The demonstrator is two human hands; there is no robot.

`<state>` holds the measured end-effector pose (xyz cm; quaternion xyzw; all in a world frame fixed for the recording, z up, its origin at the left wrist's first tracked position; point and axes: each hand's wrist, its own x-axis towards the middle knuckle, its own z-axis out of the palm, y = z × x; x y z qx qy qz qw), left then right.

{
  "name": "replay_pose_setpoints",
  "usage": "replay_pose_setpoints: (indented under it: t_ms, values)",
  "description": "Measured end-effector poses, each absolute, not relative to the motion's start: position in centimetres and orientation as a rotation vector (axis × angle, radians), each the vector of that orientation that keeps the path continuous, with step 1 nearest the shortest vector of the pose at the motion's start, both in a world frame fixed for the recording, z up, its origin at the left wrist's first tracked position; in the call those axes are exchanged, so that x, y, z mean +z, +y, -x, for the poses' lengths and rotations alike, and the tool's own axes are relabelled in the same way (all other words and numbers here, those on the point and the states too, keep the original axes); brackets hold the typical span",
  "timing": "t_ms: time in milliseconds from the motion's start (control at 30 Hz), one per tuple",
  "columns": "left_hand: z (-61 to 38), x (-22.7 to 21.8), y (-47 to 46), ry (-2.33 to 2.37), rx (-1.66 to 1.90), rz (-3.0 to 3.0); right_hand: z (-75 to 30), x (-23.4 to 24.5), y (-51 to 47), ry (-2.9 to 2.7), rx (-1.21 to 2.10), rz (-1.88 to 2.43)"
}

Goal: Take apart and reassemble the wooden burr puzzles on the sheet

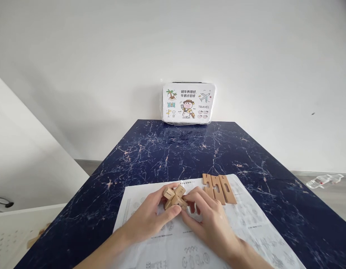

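A small wooden interlocking puzzle (175, 197) of crossed square bars is held over the printed sheet (150, 243). Numbers are written on the bar ends; 1 and 3 can be read. My left hand (150, 211) is closed around its left side, with the thumb against the front bar. From the right, my right hand (210, 216) pinches the puzzle between thumb and fingers. Several flat slotted wooden pieces (228, 189), marked 3, 1 and 2, lie side by side beyond my right hand. Reddish-brown notched shapes (194, 207) show under my right fingers, mostly hidden.
A white cartoon-printed case (189, 102) in clear wrap stands against the wall at the far edge of the dark blue marbled table (184, 149). A white perforated basket (10, 239) with wooden pieces sits lower left. Clear plastic (324, 181) lies on the floor at right.
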<state>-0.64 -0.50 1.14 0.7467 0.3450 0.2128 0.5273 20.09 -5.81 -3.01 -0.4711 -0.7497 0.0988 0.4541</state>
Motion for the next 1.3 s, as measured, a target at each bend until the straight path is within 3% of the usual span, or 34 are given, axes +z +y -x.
replay_pose_setpoints:
  t_ms: [200,700,1300]
  values:
    - [1.0,1.1,-0.2,0.922,0.55,-1.819,-20.6,-2.8,-5.7,-1.693,0.677,1.165]
    - [1.1,0.2,-0.6,0.835,0.435,-1.79,-20.7,-2.2,-5.5,-1.682,0.795,1.089]
    - [0.6,-1.4,-1.2,0.838,0.794,-2.369,-20.4,-2.5,-5.4,-1.534,0.745,1.389]
